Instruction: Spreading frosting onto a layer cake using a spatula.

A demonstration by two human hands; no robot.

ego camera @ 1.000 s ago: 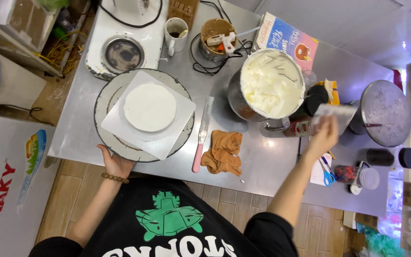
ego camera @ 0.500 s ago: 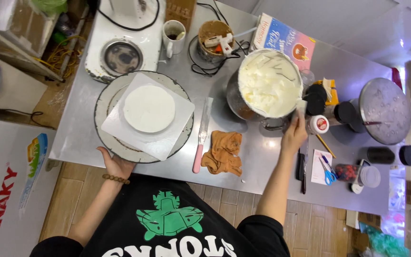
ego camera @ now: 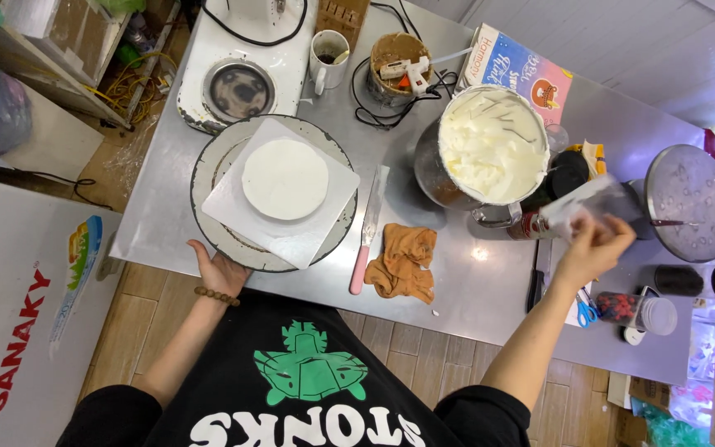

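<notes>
A flat white cake round (ego camera: 285,178) lies on a square white board (ego camera: 324,228) on top of a grey turntable (ego camera: 208,223). My left hand (ego camera: 221,269), with a bead bracelet at the wrist, rests open against the turntable's near rim. My right hand (ego camera: 593,244) is raised right of a steel bowl of white cream (ego camera: 494,145) and pinches a blurred clear plastic piece (ego camera: 589,203); what kind of piece it is cannot be told. A long knife with a pink handle (ego camera: 367,232) lies between the turntable and the bowl.
An orange cloth (ego camera: 403,261) lies near the table's front edge. A single stove (ego camera: 237,87), a mug (ego camera: 327,54), a brown tub (ego camera: 397,58) and a colourful box (ego camera: 523,70) stand at the back. A round metal lid (ego camera: 688,199), scissors (ego camera: 587,313) and jars (ego camera: 639,310) are at the right.
My right hand has moved from beside the cream bowl to the right and upward, now holding the clear plastic piece. My left hand stays at the turntable rim.
</notes>
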